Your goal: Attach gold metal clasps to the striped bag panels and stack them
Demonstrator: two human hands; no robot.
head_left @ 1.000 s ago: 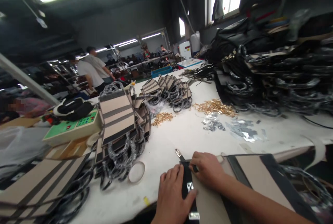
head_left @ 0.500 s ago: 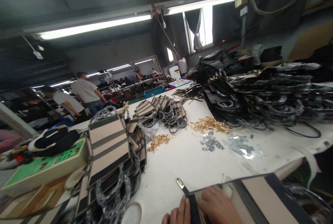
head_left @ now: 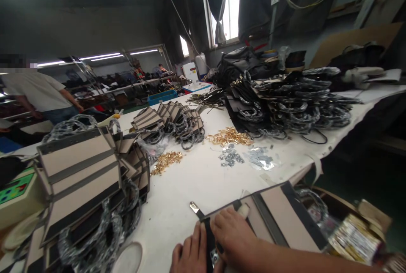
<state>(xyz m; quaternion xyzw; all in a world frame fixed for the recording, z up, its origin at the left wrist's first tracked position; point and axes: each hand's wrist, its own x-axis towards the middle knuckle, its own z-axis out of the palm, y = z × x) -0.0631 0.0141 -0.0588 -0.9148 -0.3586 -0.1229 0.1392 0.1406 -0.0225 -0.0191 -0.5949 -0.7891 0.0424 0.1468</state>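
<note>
A beige and black bag panel (head_left: 279, 214) lies at the front edge of the white table, with a black strap (head_left: 209, 243) along its left side. The strap's gold metal tip (head_left: 194, 207) points away from me. My left hand (head_left: 191, 249) presses its fingers together against the strap's left side. Across the strap, my right hand (head_left: 233, 230) rests with bent fingers on the panel, gripping its strap edge. A small silver metal piece (head_left: 214, 257) shows between the hands. The fingertips of my right hand are partly hidden.
Stacked bag panels (head_left: 82, 167) stand left, more panels (head_left: 168, 121) behind. Gold fittings (head_left: 230, 136), small gold pieces (head_left: 168, 161) and grey metal plates (head_left: 231, 156) lie mid-table. Black bags (head_left: 285, 104) pile back right; an open box (head_left: 358, 230) sits right. A person (head_left: 38, 91) stands far left.
The view has swung right, so the scene sits further left and the box at the right shows. My right hand and forearm show more fully; both hands stay at the strap.
</note>
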